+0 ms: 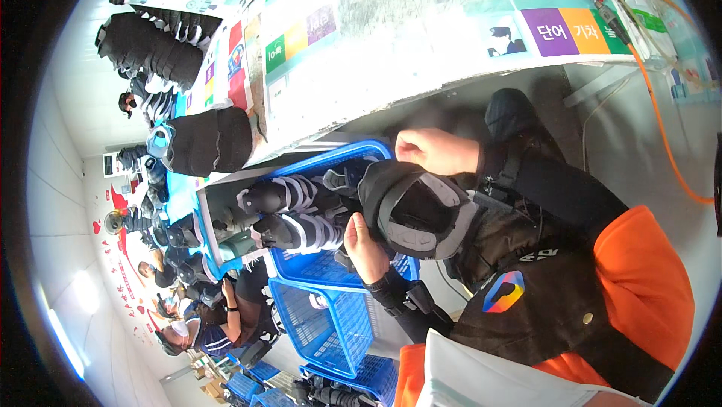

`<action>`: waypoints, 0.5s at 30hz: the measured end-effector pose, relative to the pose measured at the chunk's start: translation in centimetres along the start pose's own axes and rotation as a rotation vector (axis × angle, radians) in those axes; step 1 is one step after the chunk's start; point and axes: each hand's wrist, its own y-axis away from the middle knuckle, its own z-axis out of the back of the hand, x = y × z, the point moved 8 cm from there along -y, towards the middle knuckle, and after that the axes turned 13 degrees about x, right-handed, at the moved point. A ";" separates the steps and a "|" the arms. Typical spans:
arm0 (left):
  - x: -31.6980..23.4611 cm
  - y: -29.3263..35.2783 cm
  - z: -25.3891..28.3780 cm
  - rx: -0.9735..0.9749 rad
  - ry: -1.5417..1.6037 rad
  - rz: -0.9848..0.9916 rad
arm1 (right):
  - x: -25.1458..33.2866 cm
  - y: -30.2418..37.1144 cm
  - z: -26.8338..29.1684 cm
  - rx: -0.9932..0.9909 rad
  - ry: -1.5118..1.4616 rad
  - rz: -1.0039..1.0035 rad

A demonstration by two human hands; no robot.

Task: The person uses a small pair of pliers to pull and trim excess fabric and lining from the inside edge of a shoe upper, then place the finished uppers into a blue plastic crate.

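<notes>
A bundle of black and grey shoe uppers (423,215) is held in front of my body, between my two hands. My left hand (367,250) is closed on its near left edge, thumb up, with the other fingers mostly hidden beneath. At the far side, my right hand (438,150) is curled against the bundle's edge; its fingertips are hidden. Just left of the bundle, more black, grey and white shoe uppers (289,230) lie in rows in a blue plastic basket (350,153).
A worktable (421,23) with a printed cover runs across the far side, its edge close to my right hand. Black uppers (209,142) are stacked at its left. Another blue basket (316,324) stands nearer. An orange cable (662,144) hangs at right. A seated person (214,335) works at left.
</notes>
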 end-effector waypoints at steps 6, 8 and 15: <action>-2.0 -1.6 -4.4 0.123 -0.089 0.042 | 12.2 5.3 -1.7 -0.073 0.899 0.440; -6.0 -0.7 -8.6 0.261 -0.118 -0.089 | 10.9 4.9 -0.6 -0.215 1.020 0.345; -18.6 -2.0 -9.5 0.229 0.152 -0.557 | 16.6 7.3 7.2 -0.490 0.518 0.287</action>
